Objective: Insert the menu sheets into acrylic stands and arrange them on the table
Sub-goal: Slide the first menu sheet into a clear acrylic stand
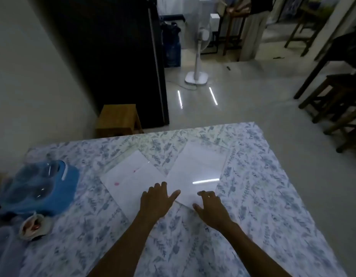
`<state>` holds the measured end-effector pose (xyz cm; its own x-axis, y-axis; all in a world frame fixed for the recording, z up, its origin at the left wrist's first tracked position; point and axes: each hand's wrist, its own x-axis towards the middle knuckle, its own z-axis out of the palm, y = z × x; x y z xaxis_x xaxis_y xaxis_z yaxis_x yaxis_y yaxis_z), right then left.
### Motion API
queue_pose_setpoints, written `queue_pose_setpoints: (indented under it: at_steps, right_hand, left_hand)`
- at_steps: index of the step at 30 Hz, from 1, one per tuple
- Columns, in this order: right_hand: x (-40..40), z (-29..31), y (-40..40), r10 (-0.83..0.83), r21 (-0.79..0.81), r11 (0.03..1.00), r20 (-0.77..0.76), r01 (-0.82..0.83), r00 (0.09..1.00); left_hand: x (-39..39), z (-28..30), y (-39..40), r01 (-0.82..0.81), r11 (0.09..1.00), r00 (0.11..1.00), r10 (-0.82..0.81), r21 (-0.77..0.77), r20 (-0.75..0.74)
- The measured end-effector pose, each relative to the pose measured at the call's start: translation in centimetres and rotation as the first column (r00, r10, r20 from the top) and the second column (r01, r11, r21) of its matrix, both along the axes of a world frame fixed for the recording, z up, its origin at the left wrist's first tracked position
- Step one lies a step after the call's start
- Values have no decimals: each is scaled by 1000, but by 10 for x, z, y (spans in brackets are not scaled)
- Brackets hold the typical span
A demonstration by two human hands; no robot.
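Two white menu sheets lie flat on the floral tablecloth [263, 196]. The left sheet [131, 176] carries small pink marks. The right sheet [197, 166] looks glossy, with a strip of light reflected on it, so it may lie under or inside a clear acrylic stand; I cannot tell which. My left hand [156, 200] rests flat, fingers spread, on the near corner of the left sheet, its thumb reaching toward the right sheet. My right hand [210, 206] lies with fingertips on the near edge of the right sheet. Neither hand grips anything.
A blue plastic-wrapped bundle [39, 186] and a small crumpled wrapper [34, 226] sit at the table's left edge. Beyond the table stand a wooden stool [118, 118], a dark cabinet [117, 56] and a white floor fan [197, 62]. Wooden stools [333, 96] are at the right.
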<state>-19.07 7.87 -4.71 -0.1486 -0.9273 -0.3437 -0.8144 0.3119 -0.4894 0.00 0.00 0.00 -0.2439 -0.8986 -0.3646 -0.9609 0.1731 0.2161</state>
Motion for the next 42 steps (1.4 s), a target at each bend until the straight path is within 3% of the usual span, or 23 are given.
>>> queue_pose_setpoints:
  at_steps: [5,10,23,36,42]
  right_hand:
    - [2,-13,1,-197,41,979,-81,201,977]
    - [10,-24,0,-291,-6,956,-103,292,951]
    - [40,-46,6,-573,-126,812,12,570,819]
    - [13,-58,23,-466,-188,856,122,482,876]
    - [-12,-59,32,-392,-181,875,279,449,877]
  left_hand:
    - [4,-30,-37,70,996,998,-70,63,-3]
    - [0,-51,-60,138,989,990,-138,44,-14]
    - [2,-83,-20,28,992,976,-54,-124,-210]
    - [-10,-85,-2,-129,984,965,96,-121,-244]
    - [-30,-86,5,-224,963,961,193,-149,-197]
